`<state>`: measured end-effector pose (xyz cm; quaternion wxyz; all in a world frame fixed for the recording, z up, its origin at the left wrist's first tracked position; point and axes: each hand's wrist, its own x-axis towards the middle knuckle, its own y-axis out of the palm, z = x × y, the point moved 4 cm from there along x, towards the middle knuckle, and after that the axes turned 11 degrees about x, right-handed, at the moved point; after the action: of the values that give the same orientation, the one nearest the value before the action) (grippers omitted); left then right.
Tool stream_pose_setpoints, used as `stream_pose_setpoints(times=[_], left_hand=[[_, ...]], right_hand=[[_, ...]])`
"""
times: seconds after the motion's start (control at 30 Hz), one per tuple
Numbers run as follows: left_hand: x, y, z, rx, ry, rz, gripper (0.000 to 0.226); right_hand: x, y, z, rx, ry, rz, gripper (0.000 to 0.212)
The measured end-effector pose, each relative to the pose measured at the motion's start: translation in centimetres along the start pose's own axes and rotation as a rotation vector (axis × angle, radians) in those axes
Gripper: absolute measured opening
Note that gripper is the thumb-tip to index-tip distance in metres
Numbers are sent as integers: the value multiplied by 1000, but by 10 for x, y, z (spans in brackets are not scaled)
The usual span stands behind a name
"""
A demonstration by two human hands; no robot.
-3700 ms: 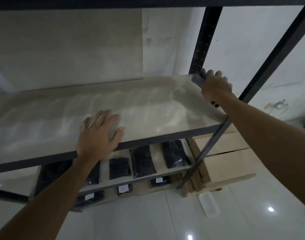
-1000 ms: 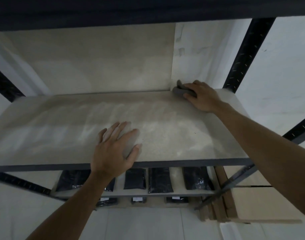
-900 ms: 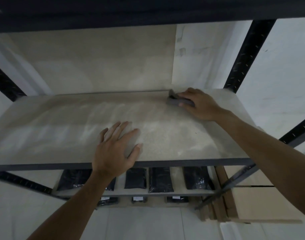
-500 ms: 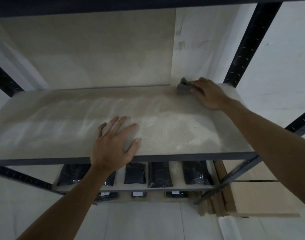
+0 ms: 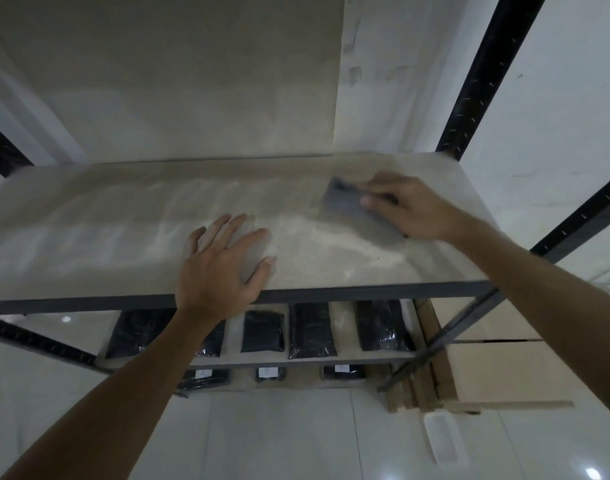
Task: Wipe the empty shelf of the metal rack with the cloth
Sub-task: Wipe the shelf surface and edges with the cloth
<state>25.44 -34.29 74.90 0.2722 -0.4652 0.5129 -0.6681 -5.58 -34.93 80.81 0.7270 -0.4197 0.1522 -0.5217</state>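
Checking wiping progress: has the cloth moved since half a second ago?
Yes. The cloth under the right hand has slid from the shelf's back edge toward the front, nearer the left hand.

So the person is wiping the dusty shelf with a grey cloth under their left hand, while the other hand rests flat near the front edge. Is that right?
Not quite: the grey cloth is under the right hand, not the left. The head view shows the left hand lying flat, fingers spread, near the front edge of the dusty shelf. The rest is right.
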Motion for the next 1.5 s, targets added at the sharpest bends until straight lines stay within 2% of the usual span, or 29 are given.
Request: stream_pose_setpoints(times=[0.07,0.17,0.33,0.5,0.73,0.83,0.93,1.0,1.07,1.1,1.23,1.33,1.5], left_hand=[[0,0,0,3,-3,-3,55],[-1,-1,-1,5,-6,-8,55],[-2,-3,-1,-2,-6,-11,53],[-2,0,1,-3,-10,-14,54],[1,4,3,12,-9,-25,53],[0,5,5,6,-9,-27,53],[-2,6,4,4,-14,-33,53],[-1,7,4,8,-17,-35,51],[-1,8,5,15,-13,-43,51],[-1,8,6,18,-10,-44,51],[0,8,5,8,-6,-50,50],[1,6,3,12,-5,-49,52],[1,4,5,10,-8,-37,54]], right_hand=[[5,-30,-32,-74,147,-167,32],[-1,-33,-63,-131,320,-197,29],[-22,2,-30,-105,190,-172,29],[-46,26,13,-56,165,-141,22],[-74,82,91,174,78,-46,24],[-64,57,90,193,40,-156,28],[-42,1,37,-25,178,-264,36],[-41,-26,-14,-225,417,-306,39],[-52,-29,-44,-340,625,-351,37],[-58,-22,-47,-372,631,-359,36],[-71,4,-31,-308,492,-339,35],[-84,24,7,-267,391,-345,34],[-94,68,69,68,220,-209,35]])
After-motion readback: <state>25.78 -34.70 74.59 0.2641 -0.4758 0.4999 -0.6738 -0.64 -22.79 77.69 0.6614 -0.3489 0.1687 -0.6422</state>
